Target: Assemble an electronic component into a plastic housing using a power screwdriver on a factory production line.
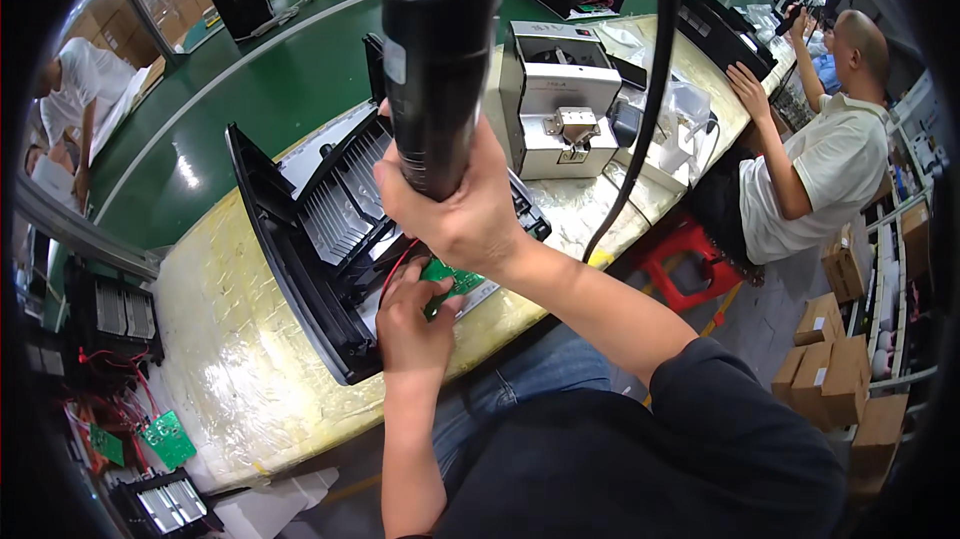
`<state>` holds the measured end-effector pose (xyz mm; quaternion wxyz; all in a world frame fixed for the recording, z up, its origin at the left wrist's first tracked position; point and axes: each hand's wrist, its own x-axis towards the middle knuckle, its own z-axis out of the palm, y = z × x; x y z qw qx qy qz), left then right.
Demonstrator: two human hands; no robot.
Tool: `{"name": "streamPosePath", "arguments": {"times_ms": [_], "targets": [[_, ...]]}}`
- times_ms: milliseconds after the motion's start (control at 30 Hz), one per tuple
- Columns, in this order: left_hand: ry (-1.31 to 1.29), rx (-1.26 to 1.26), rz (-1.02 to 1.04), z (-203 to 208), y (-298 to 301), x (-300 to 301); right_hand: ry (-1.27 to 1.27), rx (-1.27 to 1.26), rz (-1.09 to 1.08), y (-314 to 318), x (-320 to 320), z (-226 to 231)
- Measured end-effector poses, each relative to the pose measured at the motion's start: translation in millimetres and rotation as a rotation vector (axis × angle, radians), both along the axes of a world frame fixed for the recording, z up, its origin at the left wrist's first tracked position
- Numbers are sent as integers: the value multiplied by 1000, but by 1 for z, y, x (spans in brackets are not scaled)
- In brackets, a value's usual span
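Observation:
My right hand (470, 204) is wrapped around a black electric screwdriver (440, 79), held upright above the work, with a cord at its top. The screwdriver's lower tip is hidden behind the hand. Just below, my left hand (412, 324) grips a green circuit board (455, 284) by its edge, fingers bent over it. That board sits at the near side of an open black housing (310, 309), and a red wire runs close to the fingers. Inside the housing lies a finned metal heat sink (345, 194).
A grey-white screw feeder (560, 99) stands right of the housing, near plastic bags (685, 119). The screwdriver's black cable (655, 109) hangs across the right. Loose green boards (168, 439) with red wires lie lower left. A co-worker (810, 159) sits at right; a green conveyor (190, 154) runs behind.

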<state>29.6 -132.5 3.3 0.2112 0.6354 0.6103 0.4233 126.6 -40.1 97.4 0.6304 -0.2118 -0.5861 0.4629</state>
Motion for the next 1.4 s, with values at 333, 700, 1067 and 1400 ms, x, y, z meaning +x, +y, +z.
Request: {"name": "streamPosePath", "arguments": {"times_ms": [333,700,1067,1400], "targets": [[71,51,-31,2,-8,-6,195,270,-198,-9,73,59],[368,113,32,-11,-58,5,11,245,-155,77,162,49],[313,184,125,-15,-53,14,100,379,165,8,155,94],[308,259,126,-19,-53,8,-12,151,220,-23,13,30]]}}
